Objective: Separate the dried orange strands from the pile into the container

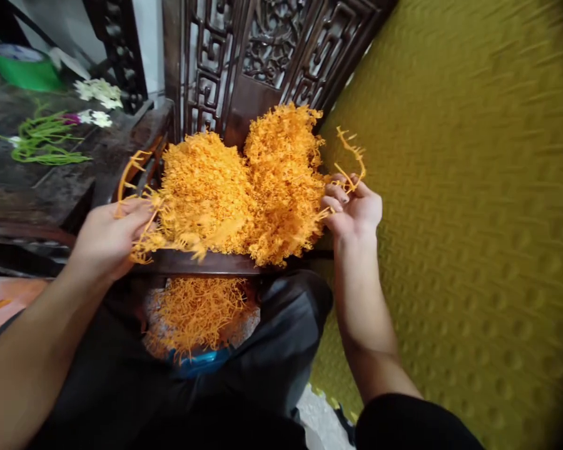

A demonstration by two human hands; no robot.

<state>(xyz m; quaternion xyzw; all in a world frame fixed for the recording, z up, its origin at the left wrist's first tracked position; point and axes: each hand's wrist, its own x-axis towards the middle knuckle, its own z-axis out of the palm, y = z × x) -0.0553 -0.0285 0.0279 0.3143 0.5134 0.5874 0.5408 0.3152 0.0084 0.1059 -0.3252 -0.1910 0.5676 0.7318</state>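
Note:
A big heap of orange plastic flower sprigs (244, 187) rests on a dark wooden ledge (206, 264) in front of me. My left hand (107, 234) is closed around several orange sprigs (136, 181) at the heap's left edge. My right hand (354, 209) pinches a thin orange sprig (351, 156) that curls upward at the heap's right side. More orange sprigs (194, 312) lie in a container between my knees, below the ledge.
A carved dark wooden screen (263, 56) stands behind the heap. A yellow textured cushion (473, 219) fills the right side. On a dark table at the left lie green stems (47, 140), white flowers (98, 94) and a green bowl (21, 65).

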